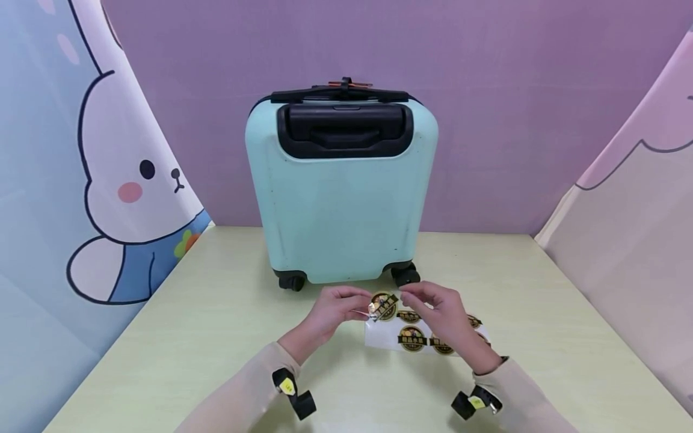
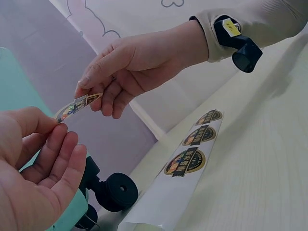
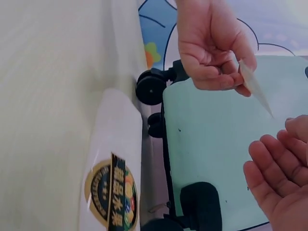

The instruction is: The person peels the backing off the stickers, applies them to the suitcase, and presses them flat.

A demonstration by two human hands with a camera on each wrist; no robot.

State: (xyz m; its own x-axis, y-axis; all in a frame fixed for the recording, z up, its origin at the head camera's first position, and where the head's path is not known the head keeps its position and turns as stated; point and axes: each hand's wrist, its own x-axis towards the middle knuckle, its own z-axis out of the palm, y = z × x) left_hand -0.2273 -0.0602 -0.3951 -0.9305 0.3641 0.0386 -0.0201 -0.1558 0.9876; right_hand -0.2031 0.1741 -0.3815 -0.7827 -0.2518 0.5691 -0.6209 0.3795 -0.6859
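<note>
A round black-and-gold sticker [image 1: 384, 306] is pinched by its edge between the thumb and fingers of my left hand [image 1: 332, 313]. In the right wrist view the sticker [image 3: 256, 90] appears edge-on, with its pale back showing. My right hand [image 1: 445, 310] hovers at the sticker's other side, fingers loosely bent, a small gap between its thumb and the sticker's tip in that view. Below both hands a white sticker sheet [image 1: 381, 338] lies on the table, bearing several similar stickers; the right hand and wrist hide part of it in the head view.
A mint-green suitcase [image 1: 346, 210] stands upright behind the hands, its black handle [image 1: 344, 132] recessed at the top. One of its black wheels [image 1: 405, 275] is close behind the sheet. Purple cloth [image 1: 487, 120] backs the pale table [image 1: 216, 325], and printed curtains flank it.
</note>
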